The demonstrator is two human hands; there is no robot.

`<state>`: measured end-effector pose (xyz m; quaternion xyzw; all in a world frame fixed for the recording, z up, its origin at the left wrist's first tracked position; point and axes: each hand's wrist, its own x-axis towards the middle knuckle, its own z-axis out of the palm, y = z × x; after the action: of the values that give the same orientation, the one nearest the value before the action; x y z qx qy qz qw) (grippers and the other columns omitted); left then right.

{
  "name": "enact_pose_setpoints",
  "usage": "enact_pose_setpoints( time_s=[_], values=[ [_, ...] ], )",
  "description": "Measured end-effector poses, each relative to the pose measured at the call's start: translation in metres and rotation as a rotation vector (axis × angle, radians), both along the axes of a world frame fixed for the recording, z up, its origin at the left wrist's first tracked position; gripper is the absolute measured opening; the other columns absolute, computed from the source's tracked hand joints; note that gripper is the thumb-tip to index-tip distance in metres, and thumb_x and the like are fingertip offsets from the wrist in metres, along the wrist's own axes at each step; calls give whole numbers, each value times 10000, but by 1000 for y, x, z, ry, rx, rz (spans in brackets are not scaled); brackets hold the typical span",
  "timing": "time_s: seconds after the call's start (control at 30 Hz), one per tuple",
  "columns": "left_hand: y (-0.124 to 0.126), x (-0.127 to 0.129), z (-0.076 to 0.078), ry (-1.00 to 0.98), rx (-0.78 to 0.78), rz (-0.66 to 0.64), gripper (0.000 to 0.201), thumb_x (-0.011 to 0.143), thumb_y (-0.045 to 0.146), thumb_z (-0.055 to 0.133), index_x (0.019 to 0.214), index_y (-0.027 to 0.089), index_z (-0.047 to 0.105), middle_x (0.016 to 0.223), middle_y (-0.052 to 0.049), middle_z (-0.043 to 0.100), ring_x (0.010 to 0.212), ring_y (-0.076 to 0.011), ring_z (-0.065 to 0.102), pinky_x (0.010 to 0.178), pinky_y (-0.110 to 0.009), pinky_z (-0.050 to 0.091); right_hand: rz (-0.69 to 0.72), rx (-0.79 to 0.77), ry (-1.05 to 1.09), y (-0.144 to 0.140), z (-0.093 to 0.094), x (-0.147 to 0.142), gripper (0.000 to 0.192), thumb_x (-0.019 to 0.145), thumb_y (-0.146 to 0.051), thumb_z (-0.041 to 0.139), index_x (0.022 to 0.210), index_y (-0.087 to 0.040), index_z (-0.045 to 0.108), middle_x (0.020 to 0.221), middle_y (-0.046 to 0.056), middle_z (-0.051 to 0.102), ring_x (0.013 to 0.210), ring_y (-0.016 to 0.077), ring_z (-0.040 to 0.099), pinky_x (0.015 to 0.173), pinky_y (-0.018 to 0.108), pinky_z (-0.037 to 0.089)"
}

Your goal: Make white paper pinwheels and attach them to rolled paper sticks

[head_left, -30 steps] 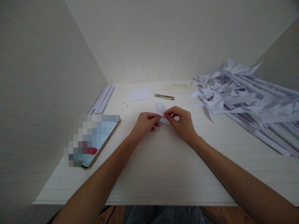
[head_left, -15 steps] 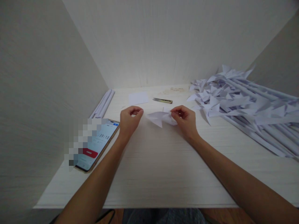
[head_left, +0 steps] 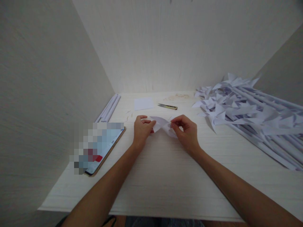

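Note:
A paper pinwheel head (head_left: 163, 122), white and curved with pointed blades, is held above the middle of the table between both hands. My left hand (head_left: 142, 129) grips its left blade, thumb on top and fingers underneath. On the other side, my right hand (head_left: 186, 130) pinches it near the centre with thumb and forefinger. Part of the paper is hidden behind the right fingers. Just beyond the hands lies a pair of thread snips (head_left: 167, 106), its blades pointing left. A stack of white paper squares or one sheet (head_left: 143, 103) lies left of the snips; I cannot tell which.
Finished-looking paper pinwheels on rolled sticks (head_left: 239, 107) are heaped along the right side. A few rolled paper sticks (head_left: 110, 107) lie by the left wall. A phone (head_left: 106, 151), partly blurred out, rests at the left. Small paper scraps (head_left: 128, 118) and thin brownish bits (head_left: 181, 96) lie about.
My left hand has moved right and taken hold of the pinwheel head's left blade, where it was apart from the paper before. My right hand keeps its pinch. The view has shifted slightly.

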<state>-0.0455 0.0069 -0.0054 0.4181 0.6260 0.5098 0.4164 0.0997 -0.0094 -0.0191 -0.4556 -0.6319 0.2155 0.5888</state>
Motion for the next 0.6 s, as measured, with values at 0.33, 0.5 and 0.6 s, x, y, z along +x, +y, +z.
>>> enact_pose_setpoints(
  time_s=[0.33,0.5,0.6],
  values=[
    [2,1,-3,-19,29,-18,88,573,196,615,601,141,552,520,43,484,472,-77,443,441,-195,320,83,33,-43,-8,1,-7,111,696,-78,524,674,-185,545,648,-4,556,590,112,521,561,263,444],
    [1,1,-3,113,82,-7,104,570,190,594,537,153,502,497,52,460,483,-78,421,458,-199,306,94,26,-53,-10,2,-8,118,694,-73,525,677,-188,544,644,-5,554,591,114,517,562,265,445],
    [1,2,-4,177,86,-9,156,573,157,557,493,171,423,449,74,388,446,-69,366,443,-197,277,114,19,-55,-11,2,-9,118,693,-71,519,681,-186,544,650,-3,554,592,114,519,561,264,446]
  ],
)
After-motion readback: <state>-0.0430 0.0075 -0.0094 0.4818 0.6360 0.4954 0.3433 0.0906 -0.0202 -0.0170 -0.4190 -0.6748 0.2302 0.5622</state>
